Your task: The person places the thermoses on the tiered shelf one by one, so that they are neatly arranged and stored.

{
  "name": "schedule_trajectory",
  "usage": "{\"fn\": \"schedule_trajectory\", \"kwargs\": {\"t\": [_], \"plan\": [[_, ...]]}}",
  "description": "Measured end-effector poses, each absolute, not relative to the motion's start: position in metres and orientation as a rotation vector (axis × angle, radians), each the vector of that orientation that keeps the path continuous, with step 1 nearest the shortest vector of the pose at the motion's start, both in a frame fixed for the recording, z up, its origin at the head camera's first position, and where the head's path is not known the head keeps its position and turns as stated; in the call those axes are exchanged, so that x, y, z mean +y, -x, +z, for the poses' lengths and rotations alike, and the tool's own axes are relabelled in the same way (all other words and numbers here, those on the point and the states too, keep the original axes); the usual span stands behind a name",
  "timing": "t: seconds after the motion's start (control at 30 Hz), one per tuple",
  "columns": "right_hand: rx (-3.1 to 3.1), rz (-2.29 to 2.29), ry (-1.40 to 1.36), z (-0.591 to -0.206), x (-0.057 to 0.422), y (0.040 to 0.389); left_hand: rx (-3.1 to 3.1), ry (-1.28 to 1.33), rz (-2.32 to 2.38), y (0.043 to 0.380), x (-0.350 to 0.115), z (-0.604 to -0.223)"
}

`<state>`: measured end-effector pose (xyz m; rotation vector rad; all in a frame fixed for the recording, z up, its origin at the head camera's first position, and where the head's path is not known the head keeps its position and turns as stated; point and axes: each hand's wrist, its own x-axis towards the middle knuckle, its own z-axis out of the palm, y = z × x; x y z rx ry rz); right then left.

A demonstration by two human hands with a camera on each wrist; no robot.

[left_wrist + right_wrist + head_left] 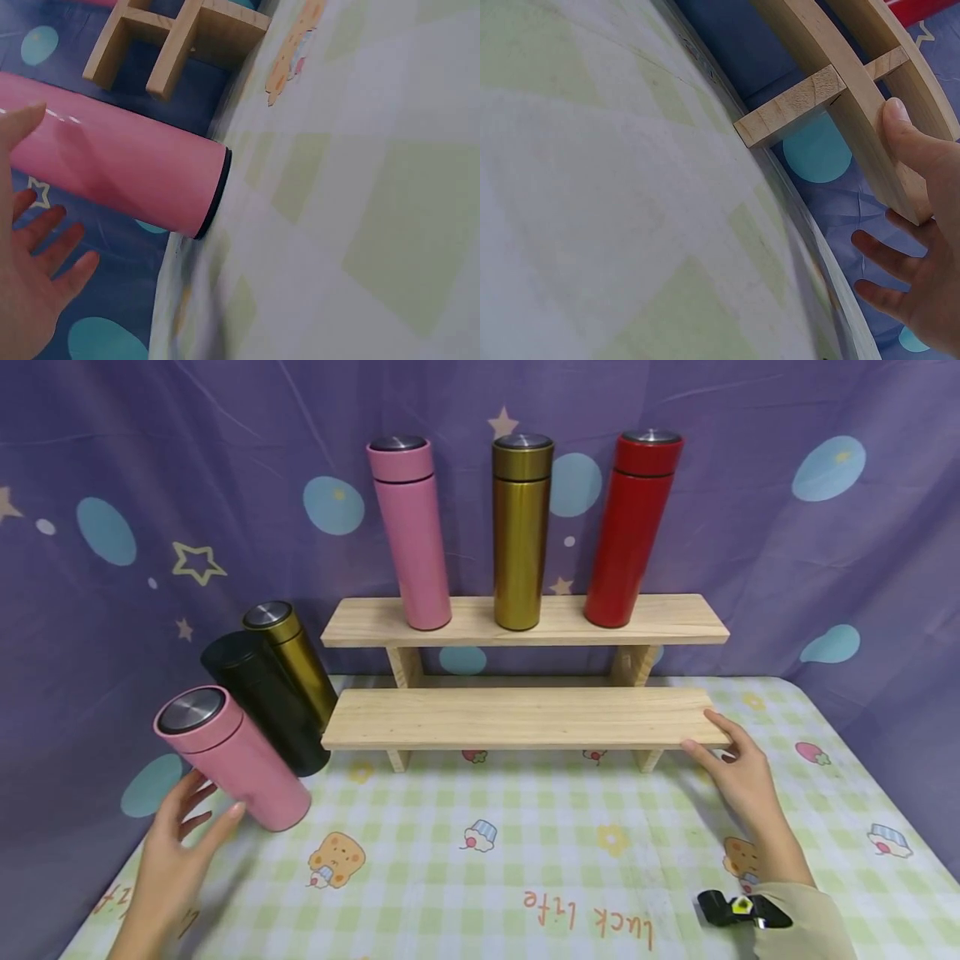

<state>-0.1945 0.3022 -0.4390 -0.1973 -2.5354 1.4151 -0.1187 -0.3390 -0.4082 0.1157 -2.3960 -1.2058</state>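
Note:
A pink thermos bottle (247, 768) stands on the cloth at the left. Beside it is my left hand (176, 847), thumb and fingers spread apart around its lower side. In the left wrist view the pink wall (127, 161) shows a gap to the palm. My right hand (738, 772) holds the right end of the lower board of a two-tier wooden shelf (517, 718). In the right wrist view its thumb (900, 120) lies against the board, the index finger is at the corner, and the other fingers hang free.
Behind the pink bottle stand a black bottle (270, 702) and a gold one (300, 660), close to the shelf's left end. The upper board carries pink (411, 543), gold (519, 543) and red (632, 539) bottles. A purple curtain (225, 443) hangs behind the checked tablecloth (420, 877).

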Motion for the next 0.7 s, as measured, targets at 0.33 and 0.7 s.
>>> {"fn": "schedule_trajectory", "kwargs": {"t": [0.33, 0.7], "plan": [[-2.537, 1.425, 0.194, -0.442, 0.303, 0.196, -2.362, -0.019, -1.337, 0.136, -0.339, -0.411], [-2.535, 1.438, 0.218, -0.441, 0.303, 0.196, -2.115, -0.159, -1.601, 0.151, -0.331, -0.408]]}}
